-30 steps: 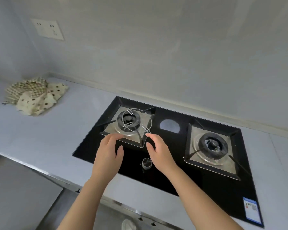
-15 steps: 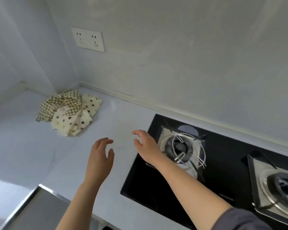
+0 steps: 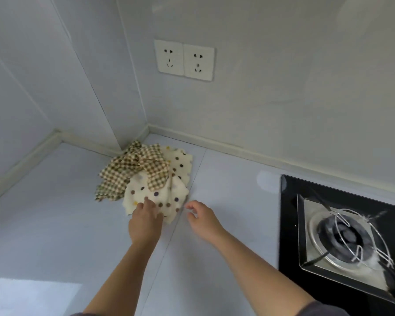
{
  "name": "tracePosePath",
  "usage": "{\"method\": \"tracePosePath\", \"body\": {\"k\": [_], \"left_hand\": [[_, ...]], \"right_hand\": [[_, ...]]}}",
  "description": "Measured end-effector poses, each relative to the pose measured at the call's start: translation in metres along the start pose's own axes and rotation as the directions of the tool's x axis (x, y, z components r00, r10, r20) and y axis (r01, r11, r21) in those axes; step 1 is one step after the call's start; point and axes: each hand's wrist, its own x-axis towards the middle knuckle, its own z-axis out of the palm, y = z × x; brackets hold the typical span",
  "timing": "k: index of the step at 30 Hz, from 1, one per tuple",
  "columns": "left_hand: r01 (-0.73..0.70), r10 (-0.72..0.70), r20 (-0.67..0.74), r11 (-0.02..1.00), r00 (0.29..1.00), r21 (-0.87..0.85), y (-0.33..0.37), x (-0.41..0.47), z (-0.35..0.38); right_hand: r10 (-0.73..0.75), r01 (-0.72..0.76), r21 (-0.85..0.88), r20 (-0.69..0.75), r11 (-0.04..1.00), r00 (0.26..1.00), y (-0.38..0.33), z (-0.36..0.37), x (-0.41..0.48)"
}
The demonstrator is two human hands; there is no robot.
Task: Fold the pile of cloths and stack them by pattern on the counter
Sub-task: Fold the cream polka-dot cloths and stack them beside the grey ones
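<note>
Cloth pile (image 3: 144, 176): heaped in the desk (image 3: 55, 224) corner.
My left hand (image 3: 145, 222): fingers fairly straight, touching the dotted cloth (image 3: 162, 197).
My right hand (image 3: 203, 218): fingers loosely curled, empty, just beside the pile.

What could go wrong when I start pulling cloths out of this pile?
The checked cloth lies tangled over the dotted cloth that your left hand touches, so pulling the dotted one may drag both along. Your right hand holds nothing, so a one-handed lift could leave the cloth bunched. Stacks set near the stove could slide onto it.
</note>
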Motion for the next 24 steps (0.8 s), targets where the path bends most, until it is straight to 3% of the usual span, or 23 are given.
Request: {"method": "tracePosePath", "body": {"k": [3, 5, 7, 9, 12, 15, 18, 21, 24], "left_hand": [[-0.023, 0.022, 0.013, 1.0, 1.0, 0.013, -0.015, 0.011, -0.001], [-0.127, 0.125, -0.02, 0.976, 0.992, -0.177, -0.018, 0.011, -0.009], [-0.174, 0.2, 0.004, 0.864, 0.98, -0.472, -0.003, 0.005, -0.028], [-0.133, 0.298, 0.113, 0.692, 0.948, -0.71, 0.022, -0.001, -0.052], [-0.019, 0.442, 0.227, 0.486, 0.868, -0.874, 0.051, -0.006, -0.075], [0.069, 0.422, 0.237, 0.377, 0.875, -0.924, 0.061, -0.004, -0.075], [0.004, 0.398, 0.266, 0.549, 0.878, -0.836, 0.058, -0.005, -0.052], [-0.09, 0.441, 0.39, 0.748, 0.808, -0.657, 0.053, -0.01, -0.015], [-0.343, 0.473, 0.5, 0.878, 0.726, -0.333, 0.051, -0.021, 0.023]], "right_hand": [[0.041, -0.041, 0.019, -0.004, 0.999, 0.999, -0.008, 0.014, 0.006], [0.051, -0.049, 0.054, -0.027, 0.997, 0.998, -0.012, 0.016, 0.005], [0.015, -0.011, 0.137, -0.026, 0.991, 1.0, -0.02, 0.014, 0.0], [-0.04, 0.046, 0.213, -0.032, 0.976, 0.999, -0.032, 0.013, -0.006], [-0.077, 0.109, 0.225, -0.146, 0.968, 0.986, -0.045, 0.003, -0.018], [-0.044, 0.131, 0.293, -0.284, 0.947, 0.958, -0.042, -0.016, -0.033], [0.105, -0.001, 0.395, -0.242, 0.919, 0.965, -0.027, -0.031, -0.044], [0.226, -0.129, 0.472, -0.155, 0.872, 0.962, -0.002, -0.04, -0.055], [0.371, -0.261, 0.528, -0.112, 0.808, 0.922, 0.031, -0.044, -0.062]]}}
